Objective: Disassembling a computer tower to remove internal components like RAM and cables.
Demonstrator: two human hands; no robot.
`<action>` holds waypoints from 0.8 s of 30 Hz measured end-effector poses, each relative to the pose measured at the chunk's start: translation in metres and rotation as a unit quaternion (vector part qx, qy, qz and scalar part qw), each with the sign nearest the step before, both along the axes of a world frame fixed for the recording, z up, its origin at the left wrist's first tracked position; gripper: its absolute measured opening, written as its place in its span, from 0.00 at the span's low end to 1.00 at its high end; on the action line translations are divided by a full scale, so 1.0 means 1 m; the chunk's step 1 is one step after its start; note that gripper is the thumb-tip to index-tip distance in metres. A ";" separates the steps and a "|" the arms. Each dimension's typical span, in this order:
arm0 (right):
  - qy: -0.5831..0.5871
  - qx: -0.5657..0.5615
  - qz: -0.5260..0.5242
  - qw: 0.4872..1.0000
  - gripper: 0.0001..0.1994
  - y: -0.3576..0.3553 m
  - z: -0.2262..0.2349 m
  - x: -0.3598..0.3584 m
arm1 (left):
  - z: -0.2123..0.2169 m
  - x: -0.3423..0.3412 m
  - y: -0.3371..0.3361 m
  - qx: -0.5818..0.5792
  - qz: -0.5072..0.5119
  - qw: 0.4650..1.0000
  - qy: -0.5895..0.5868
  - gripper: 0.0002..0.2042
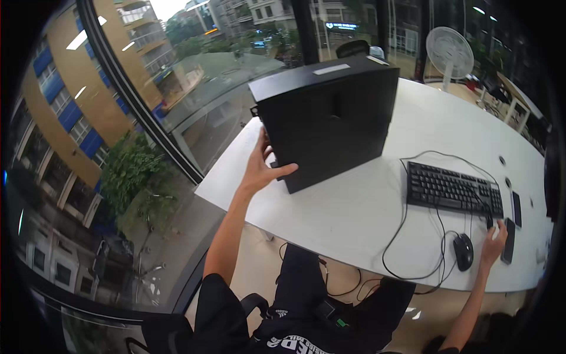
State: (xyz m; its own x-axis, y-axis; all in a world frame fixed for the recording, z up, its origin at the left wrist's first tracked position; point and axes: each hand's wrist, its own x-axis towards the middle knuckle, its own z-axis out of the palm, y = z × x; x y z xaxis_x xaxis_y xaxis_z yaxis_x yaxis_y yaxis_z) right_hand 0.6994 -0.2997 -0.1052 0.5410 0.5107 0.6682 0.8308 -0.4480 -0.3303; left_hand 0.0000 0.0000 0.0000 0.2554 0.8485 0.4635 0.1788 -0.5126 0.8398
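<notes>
A black desktop computer case [336,127] stands upright on the white desk [330,218], left of its middle. My left hand [263,167] grips its left edge, the thumb lying on the broad side panel and the other fingers partly hidden round the edge. At the right, my right hand [494,241] is closed in a pinch on the dark end of a black cable [489,222], just below the keyboard's near right corner. The black keyboard [451,189] lies flat with cable strands across it. Beside my right hand rests a black mouse [463,252].
Two dark phone-like slabs, one a black slab [508,242], lie right of my right hand. Loose black cable [386,259] loops over the desk's near edge. Tall windows [194,118] border the desk's left. A white fan [449,53] stands at the far right. Cables lie on the floor.
</notes>
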 end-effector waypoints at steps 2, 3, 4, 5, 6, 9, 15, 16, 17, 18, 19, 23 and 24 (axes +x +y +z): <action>-0.030 -0.003 -0.004 1.000 0.16 -0.004 0.025 0.027 | -0.012 0.028 -0.014 -0.001 0.011 1.000 -0.006 0.67; 0.027 0.025 -0.017 0.999 0.16 0.014 -0.037 -0.074 | 0.021 -0.048 0.022 0.027 -0.001 0.998 0.051 0.67; 0.018 0.018 -0.017 1.000 0.16 0.012 -0.027 -0.060 | 0.014 -0.041 0.016 0.022 0.003 0.999 0.036 0.68; 0.010 0.011 -0.017 1.000 0.16 0.010 -0.017 -0.044 | 0.007 -0.033 0.011 0.017 0.007 1.000 0.022 0.68; -0.005 0.006 -0.014 1.000 0.16 0.006 -0.010 -0.022 | 0.002 -0.021 0.004 0.010 0.014 1.000 0.025 0.69; 0.007 0.003 -0.017 1.000 0.16 0.002 -0.007 -0.024 | 0.002 -0.016 0.006 0.018 0.024 0.999 0.039 0.68; 0.000 0.008 -0.021 1.000 0.17 0.003 -0.018 -0.011 | 0.045 0.008 -0.026 0.170 0.208 0.963 0.034 0.56; -0.001 0.007 -0.019 1.000 0.17 0.002 -0.018 -0.011 | 0.054 0.010 -0.027 0.257 0.266 0.928 0.042 0.50; -0.001 0.006 -0.018 1.000 0.17 0.002 -0.018 -0.012 | 0.067 0.013 -0.030 0.341 0.319 0.883 0.049 0.45; 0.003 0.002 -0.026 1.000 0.17 -0.003 -0.018 -0.013 | 0.086 0.023 -0.035 0.395 0.326 0.858 0.036 0.33; 0.005 0.009 -0.026 1.000 0.17 -0.001 -0.016 -0.015 | 0.099 0.026 -0.040 0.396 0.319 0.860 0.039 0.33; 0.011 0.033 -0.013 0.999 0.15 0.007 -0.011 -0.025 | 0.138 0.036 -0.041 0.461 0.315 0.821 0.120 0.18; 0.008 0.037 -0.012 0.999 0.15 0.008 -0.010 -0.025 | 0.144 0.041 -0.041 0.445 0.314 0.820 0.173 0.18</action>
State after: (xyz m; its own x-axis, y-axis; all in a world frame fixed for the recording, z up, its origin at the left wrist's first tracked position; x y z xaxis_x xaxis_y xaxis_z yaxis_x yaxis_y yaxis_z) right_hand 0.6745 -0.2915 -0.1154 0.5642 0.4466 0.6945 0.8140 -0.4420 -0.3770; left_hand 0.0414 -0.0415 0.1443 0.1441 0.2267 0.9633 0.7909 -0.6114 0.0256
